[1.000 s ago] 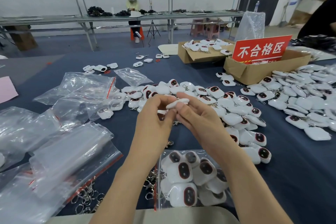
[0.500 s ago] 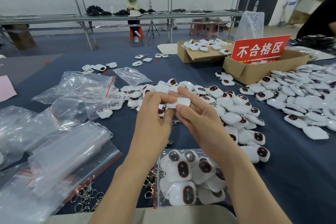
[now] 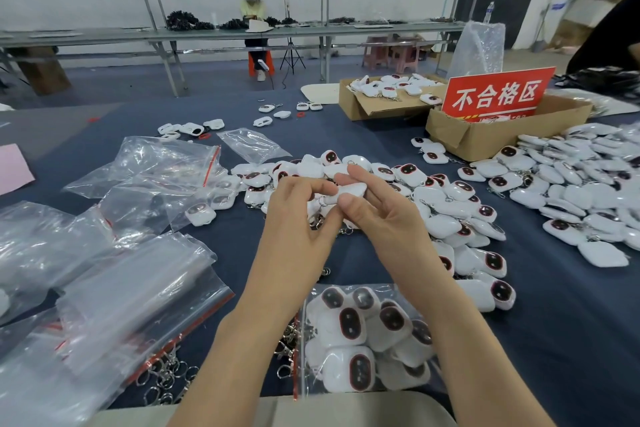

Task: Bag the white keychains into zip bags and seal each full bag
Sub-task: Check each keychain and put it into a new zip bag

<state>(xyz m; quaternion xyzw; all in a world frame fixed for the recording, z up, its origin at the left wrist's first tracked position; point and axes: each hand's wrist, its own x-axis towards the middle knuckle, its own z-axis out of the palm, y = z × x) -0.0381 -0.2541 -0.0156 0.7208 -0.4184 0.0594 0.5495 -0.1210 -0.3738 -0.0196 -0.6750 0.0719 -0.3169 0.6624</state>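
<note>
Two grips hold one white keychain (image 3: pixel 351 190) over the dark blue tabletop (image 3: pixel 571 322).
At frame centre, the left grip (image 3: pixel 298 215) pinches its left end and the right grip (image 3: pixel 377 215) thumbs its body. A zip bag (image 3: pixel 367 336) of keychains lies below, loose keychains (image 3: pixel 450 204) spread right, clear plastic bags (image 3: pixel 138 291) heap lower left, and a red sign (image 3: pixel 498 95) stands upper right.

Two cardboard boxes (image 3: pixel 367 109) at the table's (image 3: pixel 571 322) far right, one red sign (image 3: pixel 498 95), one filled zip bag (image 3: pixel 363 333) at the near edge, one held keychain (image 3: pixel 353 189). Loose keychains (image 3: pixel 446 208) and empty bags (image 3: pixel 145 170): too many to count.
</note>
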